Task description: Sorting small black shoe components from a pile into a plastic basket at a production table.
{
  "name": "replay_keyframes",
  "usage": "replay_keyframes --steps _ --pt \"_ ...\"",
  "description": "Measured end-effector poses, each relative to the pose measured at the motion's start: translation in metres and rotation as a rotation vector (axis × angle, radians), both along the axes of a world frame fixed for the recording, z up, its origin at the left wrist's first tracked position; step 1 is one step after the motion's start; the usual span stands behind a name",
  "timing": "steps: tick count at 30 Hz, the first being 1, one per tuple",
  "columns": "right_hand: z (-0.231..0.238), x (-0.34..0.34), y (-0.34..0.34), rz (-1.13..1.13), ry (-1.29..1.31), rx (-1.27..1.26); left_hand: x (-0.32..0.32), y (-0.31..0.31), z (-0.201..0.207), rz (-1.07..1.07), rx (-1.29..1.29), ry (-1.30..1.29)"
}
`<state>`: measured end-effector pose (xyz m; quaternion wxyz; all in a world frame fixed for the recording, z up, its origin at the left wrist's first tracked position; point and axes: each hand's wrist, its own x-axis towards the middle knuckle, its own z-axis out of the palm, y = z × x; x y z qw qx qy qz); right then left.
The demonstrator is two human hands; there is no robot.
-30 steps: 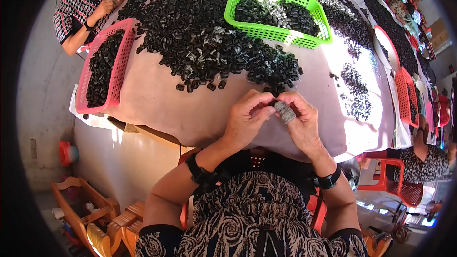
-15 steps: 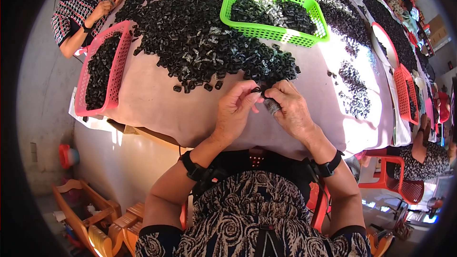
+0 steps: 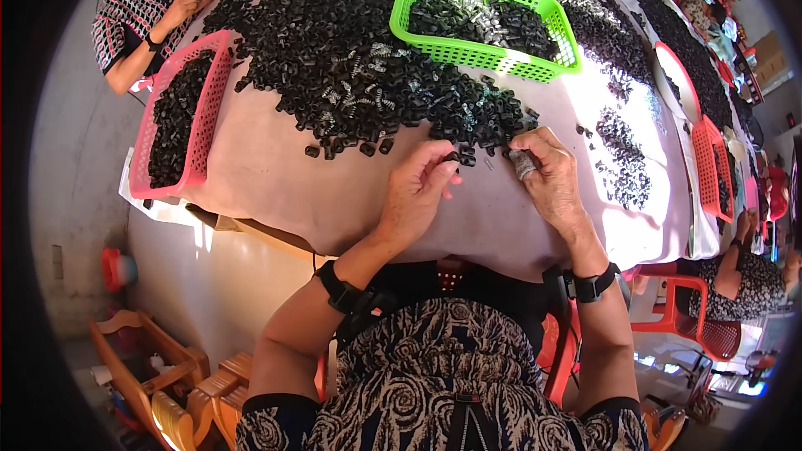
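My left hand [image 3: 418, 188] pinches a small black plastic part [image 3: 452, 158] between thumb and fingertips, just in front of the pile. My right hand [image 3: 551, 179] is at the pile's near right edge, apart from the left. Its thumb and fingers are closed together, and whatever lies between them is too small or hidden to tell. Grey wrapping [image 3: 524, 164] covers one of its fingers. A small metal spring [image 3: 489, 164] lies on the cloth between my hands. Beyond them spreads the big pile of black parts [image 3: 334, 75], with several loose springs [image 3: 359, 98] on top.
A green basket [image 3: 501, 61] of black parts stands on the pile's far side. At the left table edge sits a pink basket [image 3: 200, 150], also filled. A co-worker [image 3: 146, 12] sits at the far left. Another red basket [image 3: 707, 167] stands at the right.
My right hand has moved right, away from my left hand to the pile's edge. My left hand stays almost in place with its black part.
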<state>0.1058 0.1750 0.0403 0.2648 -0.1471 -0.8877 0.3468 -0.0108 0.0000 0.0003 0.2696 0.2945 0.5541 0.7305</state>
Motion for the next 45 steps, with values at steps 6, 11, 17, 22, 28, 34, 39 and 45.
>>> replay_keyframes --steps 6,11,17,22,28,34,39,45 --pt "0.002 0.004 -0.002 -0.046 0.041 -0.054 0.0 -0.001 0.0 -0.011 -0.005 0.008" --pt "0.0 0.012 0.004 -0.068 0.042 -0.097 0.0 0.0 0.001 -0.02 -0.031 0.032" --pt "0.003 0.006 -0.013 0.087 -0.076 0.105 0.001 -0.001 0.0 -0.022 -0.055 0.062" --pt "0.003 -0.007 -0.026 0.164 -0.181 0.519 0.002 -0.001 0.0 -0.028 -0.034 0.095" --pt "0.006 -0.014 -0.033 0.114 -0.269 0.648 0.004 -0.003 0.002 -0.038 -0.037 0.084" --pt "0.02 -0.005 -0.03 0.088 -0.153 -0.008 0.008 -0.003 0.008 -0.073 -0.018 0.038" --pt "0.012 -0.01 -0.04 0.176 0.078 -0.504 0.011 -0.003 0.007 -0.116 -0.031 0.022" --pt "0.012 -0.008 -0.045 0.131 0.098 -0.401 0.012 -0.001 0.003 -0.118 0.002 0.018"
